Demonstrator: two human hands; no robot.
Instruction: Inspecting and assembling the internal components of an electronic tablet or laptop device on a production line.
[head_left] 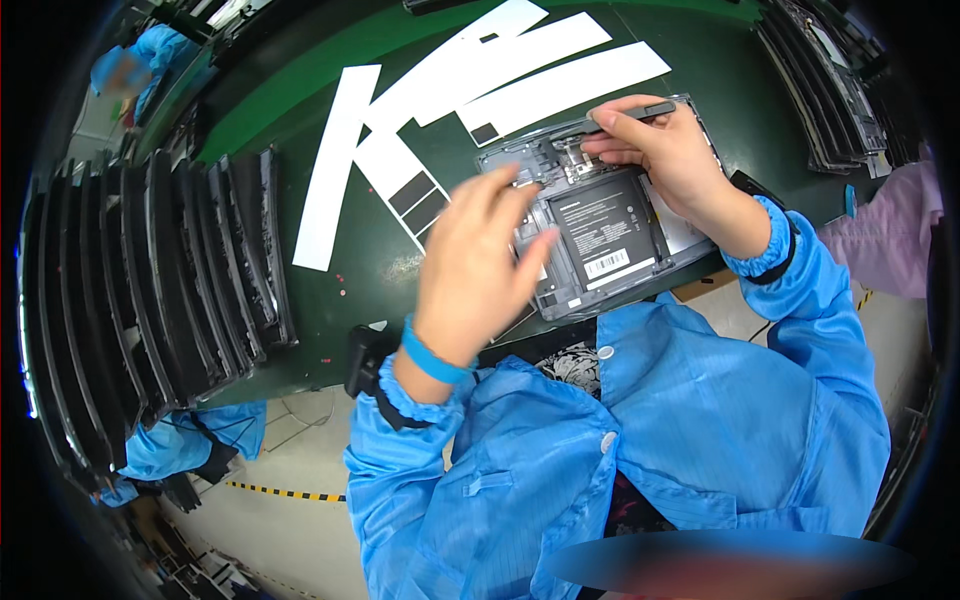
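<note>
Opened tablet [600,225] lying back-up at the near edge of the green bench [300,100], shell off so the insides face the work. Right hand [665,150] pinched shut on a slim grey tool [630,112], tip down at the upper edge, probably a connector. Left hand [480,255] hovering above the lower left corner, fingers loosely spread, holding nothing. Inside: grey frame, large black battery with white label. White strips [560,85] laid beside, within reach.
</note>
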